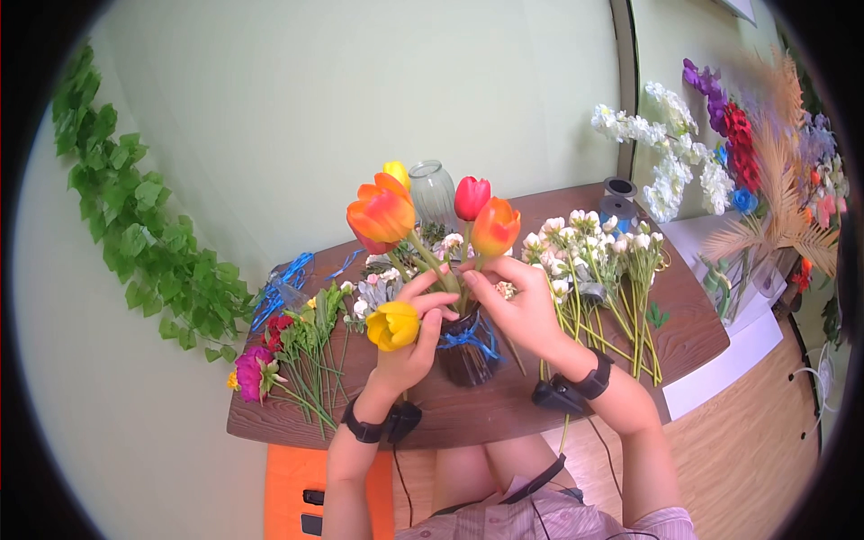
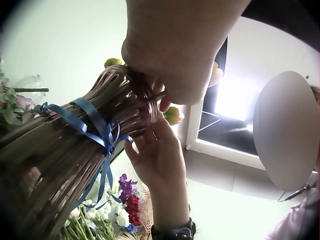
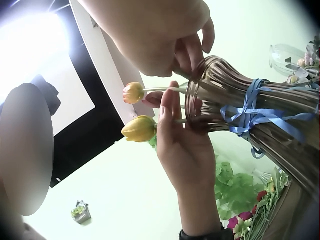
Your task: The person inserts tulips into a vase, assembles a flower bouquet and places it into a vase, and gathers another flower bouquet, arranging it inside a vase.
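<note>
Past shirt (image 1: pixel 486 524) and tabletop's (image 1: pixel 486 418) front edge, pinching a stem (image 1: pixel 478 263) with right hand (image 1: pixel 525 310), likely steadying tulips (image 1: pixel 387 212) with spread left hand (image 1: pixel 411 360).

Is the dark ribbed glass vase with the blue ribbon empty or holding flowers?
Holding flowers: orange tulips stand in the vase, their green stems entering its mouth.

From my distant station, I read the vase (image 1: pixel 467 371) as ribbed, glossy glass, tied with smooth, satiny ribbon (image 1: pixel 471 338). The jar (image 1: pixel 433 192) looked like clear, shiny glass. The table (image 1: pixel 477 417) showed grained wood with a low sheen. The tulips (image 1: pixel 382 216) and stems (image 1: pixel 427 255) seemed smooth, the shirt (image 1: pixel 531 520) soft, creased cloth.
</note>
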`<action>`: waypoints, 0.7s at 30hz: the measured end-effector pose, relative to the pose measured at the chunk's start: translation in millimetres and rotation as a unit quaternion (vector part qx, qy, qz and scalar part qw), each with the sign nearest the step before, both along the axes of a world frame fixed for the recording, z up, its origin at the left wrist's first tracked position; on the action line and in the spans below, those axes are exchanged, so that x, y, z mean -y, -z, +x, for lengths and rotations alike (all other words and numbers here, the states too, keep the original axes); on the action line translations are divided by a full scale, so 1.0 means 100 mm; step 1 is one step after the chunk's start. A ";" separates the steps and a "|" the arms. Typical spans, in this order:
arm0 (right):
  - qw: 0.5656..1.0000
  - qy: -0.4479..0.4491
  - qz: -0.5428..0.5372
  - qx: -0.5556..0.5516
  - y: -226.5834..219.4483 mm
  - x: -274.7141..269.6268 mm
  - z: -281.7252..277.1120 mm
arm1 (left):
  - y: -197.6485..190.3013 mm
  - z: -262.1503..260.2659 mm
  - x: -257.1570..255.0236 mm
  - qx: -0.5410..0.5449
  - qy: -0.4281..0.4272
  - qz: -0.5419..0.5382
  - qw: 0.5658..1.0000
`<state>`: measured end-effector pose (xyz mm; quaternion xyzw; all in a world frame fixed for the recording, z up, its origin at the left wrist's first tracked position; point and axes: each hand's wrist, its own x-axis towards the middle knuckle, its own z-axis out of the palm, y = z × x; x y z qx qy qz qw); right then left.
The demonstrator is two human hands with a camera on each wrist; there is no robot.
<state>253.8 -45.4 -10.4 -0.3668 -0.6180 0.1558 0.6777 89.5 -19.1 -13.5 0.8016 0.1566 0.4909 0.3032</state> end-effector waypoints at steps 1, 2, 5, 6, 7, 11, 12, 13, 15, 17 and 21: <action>1.000 -0.001 -0.003 0.000 -0.02 0.04 0.00 | -0.01 -0.02 0.00 -0.021 -0.035 0.070 0.997; 1.000 -0.006 -0.005 0.006 -0.04 0.06 -0.01 | -0.01 -0.04 0.01 -0.036 -0.075 0.138 0.987; 0.999 0.026 -0.003 0.047 -0.02 0.04 0.03 | 0.03 -0.08 0.01 -0.008 -0.079 0.104 0.991; 0.998 0.021 -0.004 0.056 -0.03 0.04 0.02 | 0.02 -0.08 0.02 0.001 -0.084 0.102 0.991; 0.999 0.021 -0.007 0.026 -0.05 0.06 0.01 | 0.00 -0.08 0.03 0.021 -0.076 0.111 0.991; 0.999 0.029 -0.014 0.010 -0.03 0.05 0.05 | 0.01 -0.15 -0.04 0.063 -0.071 0.167 0.981; 0.999 0.037 -0.010 0.015 -0.02 0.05 0.06 | 0.01 -0.16 -0.05 0.068 -0.097 0.174 0.978; 0.999 0.033 -0.011 0.024 -0.02 0.05 0.06 | 0.02 -0.16 -0.07 0.076 -0.102 0.173 0.977; 0.998 0.037 -0.036 0.020 -0.01 0.06 0.06 | 0.04 -0.17 -0.12 0.116 -0.126 0.141 0.975; 0.998 0.034 -0.040 0.029 0.02 0.07 0.06 | 0.01 -0.14 -0.13 0.116 -0.157 0.116 0.974; 0.997 0.040 -0.037 0.051 0.07 0.05 0.02 | -0.12 -0.08 -0.12 0.077 -0.194 0.099 0.973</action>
